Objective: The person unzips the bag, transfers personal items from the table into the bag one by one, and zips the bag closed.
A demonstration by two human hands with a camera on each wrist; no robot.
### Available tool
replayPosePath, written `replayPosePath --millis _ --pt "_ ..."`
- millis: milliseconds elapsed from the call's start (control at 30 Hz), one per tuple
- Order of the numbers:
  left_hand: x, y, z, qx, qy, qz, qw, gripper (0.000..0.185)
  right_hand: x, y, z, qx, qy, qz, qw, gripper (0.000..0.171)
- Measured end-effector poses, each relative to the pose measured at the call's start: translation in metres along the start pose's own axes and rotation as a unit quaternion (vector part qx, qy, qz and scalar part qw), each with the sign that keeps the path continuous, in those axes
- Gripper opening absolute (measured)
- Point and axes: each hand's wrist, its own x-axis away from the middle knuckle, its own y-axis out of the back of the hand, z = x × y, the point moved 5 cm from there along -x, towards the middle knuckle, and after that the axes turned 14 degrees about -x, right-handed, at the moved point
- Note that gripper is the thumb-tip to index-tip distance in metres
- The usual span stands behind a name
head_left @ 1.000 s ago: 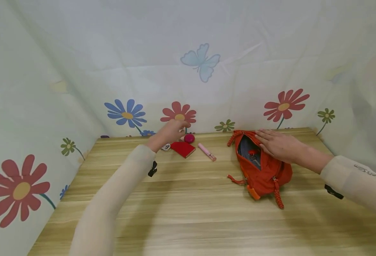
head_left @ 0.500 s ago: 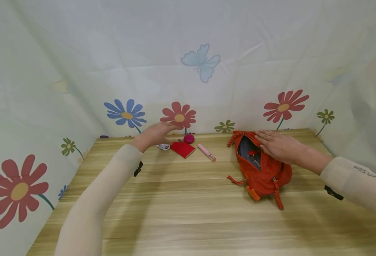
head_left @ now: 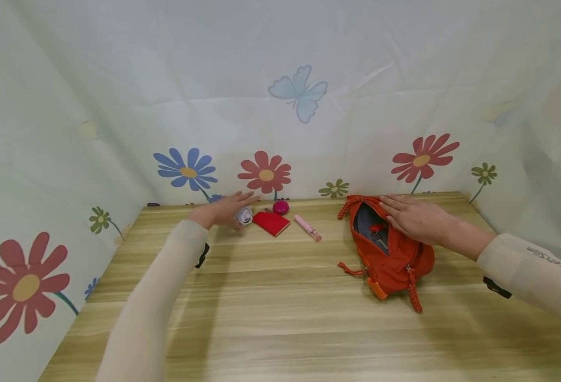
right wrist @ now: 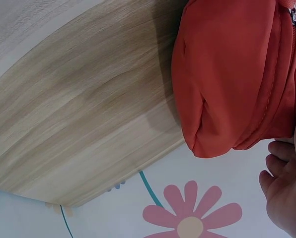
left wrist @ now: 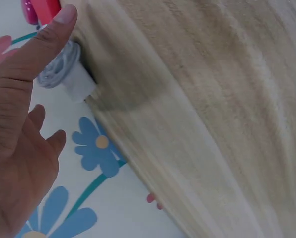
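My left hand [head_left: 218,211] is at the back of the table with thumb and fingers spread apart. Between them, in the head view, lies a coiled white cable [head_left: 244,216]. The left wrist view shows the coil with a white block [left wrist: 78,85] beside it, partly hidden by the thumb. My right hand [head_left: 416,218] rests with extended fingers on the upper side of a red-orange bag [head_left: 399,268]. The bag's zipped mouth gapes, and inside, keys with a red tag [head_left: 378,230] show against the grey lining.
Right of the cable lie a red notebook [head_left: 272,223], a round magenta case [head_left: 281,207] and a slim pink tube [head_left: 308,228]. A flowered cloth [head_left: 299,148] rises directly behind the wooden table's [head_left: 280,313] back edge. Braided zip pulls [head_left: 414,294] hang off the bag.
My left hand has moved left, away from the magenta case, then lowered around the cable with its fingers spreading. My right hand and the bag have stayed in place.
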Motion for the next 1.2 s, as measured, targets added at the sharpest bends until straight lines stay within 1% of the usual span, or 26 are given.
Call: replayPosePath --millis 133,233,333,500,733,867,967,1200 --pt "-0.004 -0.013 0.008 0.037 -0.001 0.005 0.9993 0.101 0.0 -0.001 -0.001 0.001 0.0 0.0 1.0 0.05" --pt "-0.006 -0.015 0.009 0.05 -0.001 0.001 0.9988 0.088 0.0 -0.001 -0.002 0.002 0.001 0.001 1.0 0.05" --pt "-0.007 -0.012 0.008 0.052 -0.001 -0.001 0.9987 0.078 0.0 -0.001 -0.003 0.005 0.004 -0.001 1.0 0.05" --pt "-0.007 -0.007 0.005 0.04 -0.002 -0.01 0.9992 0.071 0.0 0.001 -0.002 0.006 0.006 -0.002 1.0 0.05" --pt "-0.008 -0.009 0.006 0.022 -0.003 -0.03 0.9993 0.059 0.0 -0.001 -0.001 0.005 0.003 0.002 1.0 0.05" --pt "-0.007 -0.01 0.008 0.025 -0.006 -0.044 0.9987 0.054 0.0 -0.002 0.0 0.009 0.006 -0.002 1.0 0.05" --pt "-0.005 -0.009 0.01 0.031 -0.003 -0.051 0.9982 0.055 0.0 -0.002 0.0 0.01 0.007 -0.004 1.0 0.05" --pt "0.004 0.002 0.009 0.044 0.014 -0.068 0.9966 0.058 0.0 -0.002 0.001 0.011 0.002 0.002 1.0 0.05"
